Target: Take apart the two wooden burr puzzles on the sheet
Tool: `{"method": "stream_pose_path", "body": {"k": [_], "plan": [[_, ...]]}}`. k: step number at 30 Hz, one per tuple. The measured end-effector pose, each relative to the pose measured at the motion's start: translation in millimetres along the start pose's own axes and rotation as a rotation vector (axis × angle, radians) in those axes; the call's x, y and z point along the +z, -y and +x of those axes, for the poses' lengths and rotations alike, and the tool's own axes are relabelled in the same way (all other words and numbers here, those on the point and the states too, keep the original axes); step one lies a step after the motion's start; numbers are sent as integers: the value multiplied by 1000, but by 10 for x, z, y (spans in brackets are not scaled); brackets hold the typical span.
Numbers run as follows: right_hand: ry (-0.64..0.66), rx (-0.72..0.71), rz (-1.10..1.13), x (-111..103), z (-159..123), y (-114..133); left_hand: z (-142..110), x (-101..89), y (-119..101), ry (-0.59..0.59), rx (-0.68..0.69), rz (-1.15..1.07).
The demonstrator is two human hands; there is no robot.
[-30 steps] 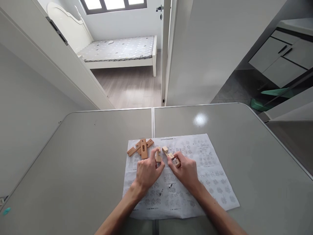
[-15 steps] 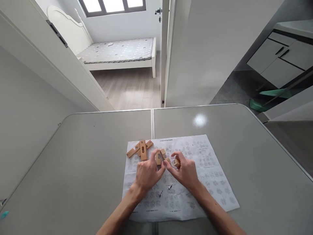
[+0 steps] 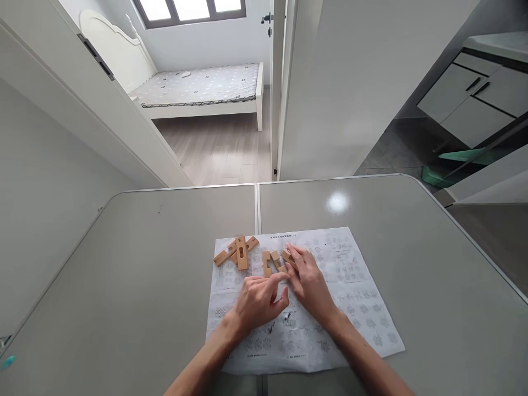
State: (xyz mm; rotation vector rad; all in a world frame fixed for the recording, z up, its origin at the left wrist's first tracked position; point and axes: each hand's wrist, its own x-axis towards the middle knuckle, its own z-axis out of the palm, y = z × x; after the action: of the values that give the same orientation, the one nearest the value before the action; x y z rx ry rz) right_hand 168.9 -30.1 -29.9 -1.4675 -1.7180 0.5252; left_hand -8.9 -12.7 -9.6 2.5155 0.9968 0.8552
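Note:
A printed instruction sheet point(image 3: 355, 291) lies on the grey table point(image 3: 136, 286). On its far left corner sits a small pile of flat wooden puzzle pieces point(image 3: 239, 252). Near the sheet's middle lies a notched wooden piece point(image 3: 269, 263), with a small wooden block point(image 3: 286, 255) just to its right. My right hand point(image 3: 309, 280) lies flat with fingers stretched out, fingertips touching that small block. My left hand point(image 3: 259, 301) rests on the sheet just in front of the notched piece, fingers loosely bent and apart, holding nothing.
The table has a seam down its middle and a rounded far right corner point(image 3: 406, 179). Beyond it stand a white wall and an open doorway to a room with a bed point(image 3: 202, 85). Grey cabinets point(image 3: 474, 93) are at the right.
My left hand has let go of the notched piece and drawn back toward me. My right hand has flattened and slid forward over the small blocks, which now lie on the sheet.

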Motion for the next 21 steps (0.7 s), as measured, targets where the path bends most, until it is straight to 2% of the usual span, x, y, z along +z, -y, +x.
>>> {"method": "stream_pose_path", "body": {"k": [4,8,16,21], "plan": [[43,-17,86,-17,-1,-2,-9,11,-1,116,51,-19],[78,-18,162,-48,16,36,-40,11,-1,70,83,-47],[120,14,372,-76,35,82,27,-48,-70,61,188,-127],[91,85,547,-78,58,88,58,-46,-86,121,221,-139]]}}
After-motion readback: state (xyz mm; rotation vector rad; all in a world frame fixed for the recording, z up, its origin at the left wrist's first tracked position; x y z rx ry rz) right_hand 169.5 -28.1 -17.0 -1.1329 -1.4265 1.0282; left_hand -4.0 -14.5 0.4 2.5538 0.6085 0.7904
